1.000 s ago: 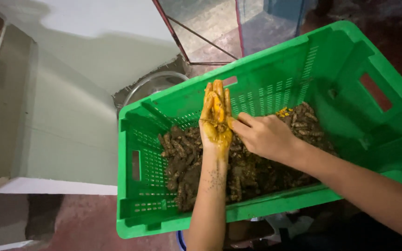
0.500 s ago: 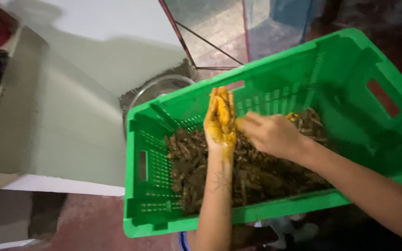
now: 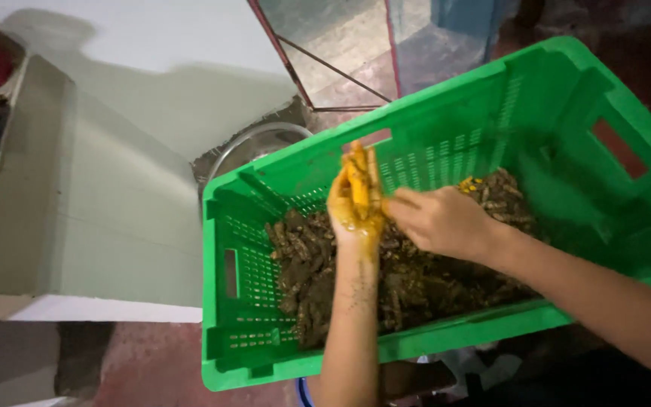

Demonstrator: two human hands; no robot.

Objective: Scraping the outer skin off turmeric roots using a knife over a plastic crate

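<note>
Turmeric roots (image 3: 386,286) lie just below your fingers; left hand (image 3: 356,200) upright, fingers extended, yellow-stained; right hand (image 3: 438,220) pinching its palm over green crate (image 3: 265,203).

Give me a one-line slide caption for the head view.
Right hand wipes yellow-stained left hand over a green crate of brown roots.

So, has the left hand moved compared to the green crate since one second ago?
No. The left hand stays raised, fingers up, near the back wall of the green crate, with the right hand touching it.
</note>
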